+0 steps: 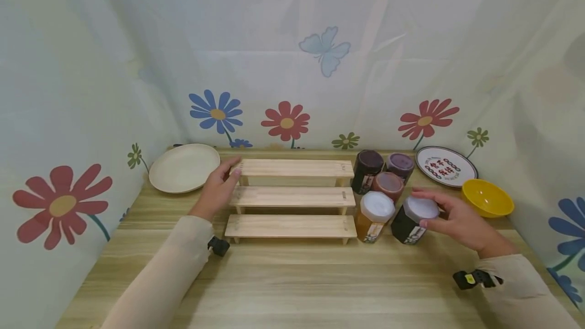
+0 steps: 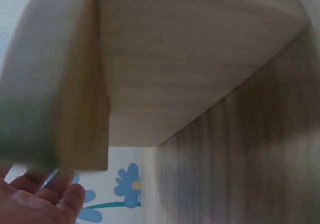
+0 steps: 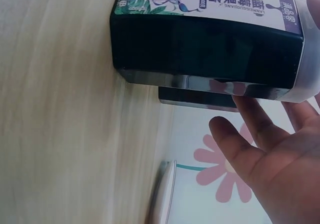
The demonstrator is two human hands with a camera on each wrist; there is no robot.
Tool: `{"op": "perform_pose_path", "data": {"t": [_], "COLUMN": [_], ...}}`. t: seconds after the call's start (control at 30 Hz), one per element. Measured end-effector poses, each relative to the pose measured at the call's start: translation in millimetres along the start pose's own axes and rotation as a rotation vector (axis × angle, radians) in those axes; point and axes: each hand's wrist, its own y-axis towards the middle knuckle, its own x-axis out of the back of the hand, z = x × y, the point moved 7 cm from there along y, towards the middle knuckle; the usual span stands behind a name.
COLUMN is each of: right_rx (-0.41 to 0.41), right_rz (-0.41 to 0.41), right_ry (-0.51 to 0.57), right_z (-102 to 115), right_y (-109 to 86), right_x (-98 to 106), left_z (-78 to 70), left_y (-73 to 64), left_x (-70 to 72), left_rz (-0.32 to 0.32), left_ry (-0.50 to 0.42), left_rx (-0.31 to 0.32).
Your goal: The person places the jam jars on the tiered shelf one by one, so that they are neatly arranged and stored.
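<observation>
A three-tier wooden step rack (image 1: 292,197) stands on the table. My left hand (image 1: 216,192) is at the left end of its top tier, thumb and forefinger by the board's edge; the left wrist view has the loosely bent fingers (image 2: 70,199) by the blurred board end. My right hand (image 1: 457,220) grips a dark blueberry jam jar (image 1: 407,227) by its pale lid, thumb on the near side and fingers on the far side. The jar's printed label (image 3: 225,4) shows in the right wrist view. Whether its base touches the table, I cannot tell.
Between rack and right hand stand an amber jar (image 1: 369,225) with a white lid, a reddish jar (image 1: 388,184) and two dark jars (image 1: 367,166). A cream plate (image 1: 183,169) lies back left; a printed plate (image 1: 445,166) and yellow bowl (image 1: 486,199) are on the right.
</observation>
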Motion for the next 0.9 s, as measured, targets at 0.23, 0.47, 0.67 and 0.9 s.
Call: {"op": "perform_pose_path", "data": {"t": [0.23,0.47,0.67,0.9], "right_rx": [-0.010,-0.032,-0.037,-0.049], "right_rz": [-0.021,-0.018,-0.001,-0.004], "right_ry": [-0.007,-0.015,-0.020,-0.027], "right_z": [-3,-4,-4,-7], "right_y": [-1.4,-0.9,-0.1,-0.2], "right_x": [-1,0,-1,-1], "left_z": [6.6,12.8,17.2,17.8], "left_y": [1.2,-2.7,-4.9,-1.7], "left_x": [-4.5,-9.9,-13.1,-16.1], "left_rz": [-0.040,-0.075,-0.088,-0.106], "left_ry": [-0.100,-0.129,-0.138,-0.208], "left_rx": [0.016,0.124,0.144,0.100]}}
